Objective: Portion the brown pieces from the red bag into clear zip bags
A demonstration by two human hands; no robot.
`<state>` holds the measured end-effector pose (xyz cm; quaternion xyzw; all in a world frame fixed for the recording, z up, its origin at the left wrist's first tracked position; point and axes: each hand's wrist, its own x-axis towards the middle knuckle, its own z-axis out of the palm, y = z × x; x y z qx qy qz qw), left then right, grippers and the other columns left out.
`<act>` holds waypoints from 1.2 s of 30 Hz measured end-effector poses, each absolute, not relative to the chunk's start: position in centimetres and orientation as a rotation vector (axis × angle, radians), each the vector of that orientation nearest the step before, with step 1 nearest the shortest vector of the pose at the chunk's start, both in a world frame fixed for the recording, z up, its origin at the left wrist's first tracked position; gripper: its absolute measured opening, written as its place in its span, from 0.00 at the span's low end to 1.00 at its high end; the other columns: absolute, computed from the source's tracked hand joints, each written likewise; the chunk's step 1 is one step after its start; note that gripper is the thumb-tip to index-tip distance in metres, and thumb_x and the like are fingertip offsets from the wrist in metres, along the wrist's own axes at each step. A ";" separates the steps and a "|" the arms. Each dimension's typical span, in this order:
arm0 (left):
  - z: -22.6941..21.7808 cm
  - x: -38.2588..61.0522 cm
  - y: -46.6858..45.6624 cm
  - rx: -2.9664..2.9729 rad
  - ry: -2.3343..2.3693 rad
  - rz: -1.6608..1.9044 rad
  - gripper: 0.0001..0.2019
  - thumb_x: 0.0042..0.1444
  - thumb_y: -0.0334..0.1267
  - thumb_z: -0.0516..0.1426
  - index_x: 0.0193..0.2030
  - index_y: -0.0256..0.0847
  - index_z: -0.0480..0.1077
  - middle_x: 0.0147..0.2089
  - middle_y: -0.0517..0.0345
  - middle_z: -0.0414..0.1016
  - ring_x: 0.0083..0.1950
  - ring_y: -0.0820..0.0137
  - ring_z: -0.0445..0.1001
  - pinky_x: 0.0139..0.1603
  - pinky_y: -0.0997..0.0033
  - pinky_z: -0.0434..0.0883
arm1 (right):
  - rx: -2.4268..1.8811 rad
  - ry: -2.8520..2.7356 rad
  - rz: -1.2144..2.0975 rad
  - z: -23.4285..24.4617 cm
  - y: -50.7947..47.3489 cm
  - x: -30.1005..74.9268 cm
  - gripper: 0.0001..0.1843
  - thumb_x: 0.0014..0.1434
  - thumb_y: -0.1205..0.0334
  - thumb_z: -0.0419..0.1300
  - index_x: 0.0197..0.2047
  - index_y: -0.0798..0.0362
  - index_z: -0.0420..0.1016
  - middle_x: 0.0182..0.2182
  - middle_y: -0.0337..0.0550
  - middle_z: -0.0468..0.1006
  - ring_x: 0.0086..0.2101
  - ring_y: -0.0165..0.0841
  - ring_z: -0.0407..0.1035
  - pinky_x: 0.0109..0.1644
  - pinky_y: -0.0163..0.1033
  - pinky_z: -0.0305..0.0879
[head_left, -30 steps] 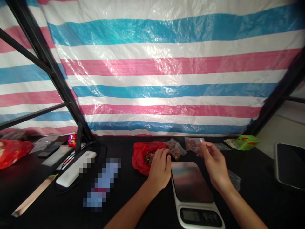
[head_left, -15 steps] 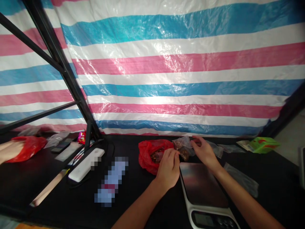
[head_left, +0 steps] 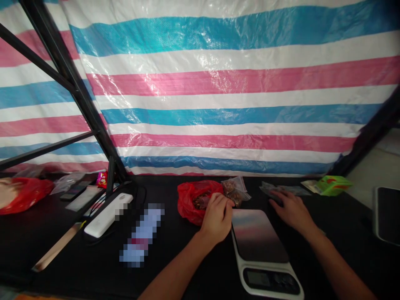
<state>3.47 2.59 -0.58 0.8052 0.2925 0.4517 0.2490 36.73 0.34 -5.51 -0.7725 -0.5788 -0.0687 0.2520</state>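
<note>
The left hand (head_left: pixel 217 217) and right hand (head_left: pixel 292 211) are bare, with slender fingers (head_left: pixel 215 201) and uncovered, tapering forearms (head_left: pixel 183 263).

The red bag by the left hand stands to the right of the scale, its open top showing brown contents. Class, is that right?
Not quite: the side is wrong. In the head view, the red bag by the left hand stands to the left of the scale, its open top showing brown contents.

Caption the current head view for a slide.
Left hand at an open red bag, right hand by clear plastic bags, digital scale between them on a black table.
</note>
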 end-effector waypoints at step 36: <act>-0.8 3.4 2.4 1.800 0.710 1.280 0.19 0.69 0.45 0.57 0.64 0.45 0.68 0.59 0.48 0.76 0.59 0.61 0.76 0.63 0.57 0.71 | -1.335 -1.544 0.200 1.5 -2.8 22.7 0.27 0.67 0.50 0.63 0.66 0.42 0.67 0.42 0.41 0.82 0.44 0.39 0.77 0.56 0.47 0.70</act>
